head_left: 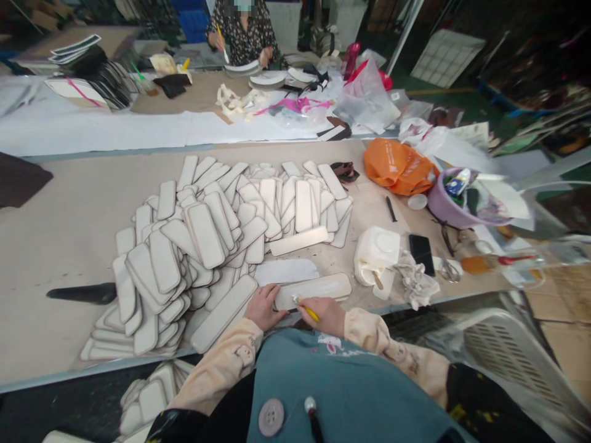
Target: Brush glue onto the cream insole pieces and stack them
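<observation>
Right in front of me lies a pale, round-cornered oblong panel (325, 288) with a wet-looking whitish sheen on its top. At its left end is my left hand (264, 309), thumb and fingers holding that end steady. My right hand (325, 315) is closed around a small yellow-handled brush (310, 312), whose pale tip touches the panel near its left part. Just behind the panel rests a flat white strip (287, 271). To the left a big heap of similar pale panels (203, 235) spreads over the table.
A white plastic container (379, 249), crumpled cloth (418, 283), phone (421, 253) and scissors (449, 271) sit at the right. Beyond them are an orange bag (399, 166) and a purple basin (455, 212). A co-worker (244, 37) holds a brush across the table. Black-handled tool (83, 293) lies left.
</observation>
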A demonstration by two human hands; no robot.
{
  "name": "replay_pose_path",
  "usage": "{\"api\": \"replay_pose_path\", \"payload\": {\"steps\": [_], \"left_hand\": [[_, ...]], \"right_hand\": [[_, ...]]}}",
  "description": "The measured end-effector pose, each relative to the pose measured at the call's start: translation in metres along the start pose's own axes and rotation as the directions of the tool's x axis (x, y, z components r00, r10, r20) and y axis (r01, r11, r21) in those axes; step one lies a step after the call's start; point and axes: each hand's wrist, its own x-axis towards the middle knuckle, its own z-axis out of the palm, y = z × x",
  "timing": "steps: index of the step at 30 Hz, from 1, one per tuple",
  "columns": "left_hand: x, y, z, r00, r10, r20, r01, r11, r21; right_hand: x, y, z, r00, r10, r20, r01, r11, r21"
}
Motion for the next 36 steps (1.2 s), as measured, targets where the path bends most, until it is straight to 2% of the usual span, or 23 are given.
{"api": "replay_pose_path", "payload": {"steps": [2, 4, 7, 8, 9, 13, 16, 20, 25, 28, 29, 31, 34, 36], "left_hand": [[-0.001, 0.000, 0.000, 1.000, -0.005, 0.011, 0.005, 1.000, -0.001], [-0.002, -0.001, 0.001, 1.000, -0.005, 0.020, 0.005, 1.000, -0.016], [-0.004, -0.002, 0.002, 1.000, -0.008, 0.015, 0.009, 0.998, -0.067], [-0.004, -0.002, 0.002, 1.000, -0.010, 0.010, 0.010, 0.997, -0.082], [-0.004, -0.002, 0.002, 1.000, -0.011, 0.005, 0.011, 0.996, -0.092], [-0.003, 0.001, 0.000, 1.000, -0.022, 0.011, 0.022, 0.998, -0.061], [-0.002, 0.002, 0.000, 0.999, -0.025, 0.022, 0.025, 1.000, 0.001], [-0.003, 0.002, 0.002, 1.000, -0.008, 0.004, 0.008, 0.997, 0.076], [-0.003, -0.002, 0.005, 1.000, 0.016, -0.011, -0.014, 0.993, 0.120], [-0.003, -0.005, 0.007, 0.999, 0.032, -0.012, -0.030, 0.992, 0.126], [-0.003, -0.007, 0.008, 0.999, 0.039, -0.016, -0.037, 0.992, 0.123], [-0.004, -0.008, 0.009, 0.998, 0.049, -0.025, -0.046, 0.992, 0.120], [-0.004, -0.009, 0.009, 0.998, 0.049, -0.032, -0.045, 0.991, 0.125], [-0.003, -0.008, 0.008, 0.999, 0.048, -0.024, -0.045, 0.990, 0.132]], "right_hand": [[0.001, -0.003, 0.000, 0.999, 0.017, -0.033, -0.014, 0.995, 0.099], [0.001, -0.003, -0.001, 0.988, 0.144, -0.051, -0.122, 0.947, 0.296], [0.002, -0.002, 0.002, 0.925, 0.375, 0.055, -0.327, 0.715, 0.617], [0.003, -0.001, 0.004, 0.907, 0.409, 0.097, -0.364, 0.651, 0.666], [0.004, 0.000, 0.006, 0.900, 0.418, 0.121, -0.382, 0.626, 0.680], [0.007, 0.007, 0.015, 0.890, 0.438, 0.127, -0.399, 0.611, 0.684], [0.001, 0.016, 0.011, 0.878, 0.472, 0.080, -0.394, 0.616, 0.682], [-0.015, 0.038, -0.008, 0.847, 0.531, -0.038, -0.377, 0.648, 0.662], [-0.043, 0.073, -0.039, 0.791, 0.569, -0.224, -0.359, 0.729, 0.582], [-0.054, 0.077, -0.050, 0.767, 0.558, -0.316, -0.346, 0.775, 0.529], [-0.055, 0.074, -0.050, 0.772, 0.547, -0.324, -0.331, 0.781, 0.530], [-0.051, 0.062, -0.046, 0.810, 0.514, -0.281, -0.287, 0.767, 0.574], [-0.032, 0.041, -0.026, 0.887, 0.441, -0.137, -0.249, 0.707, 0.662], [-0.017, 0.033, -0.010, 0.913, 0.402, -0.071, -0.252, 0.690, 0.678]]}}
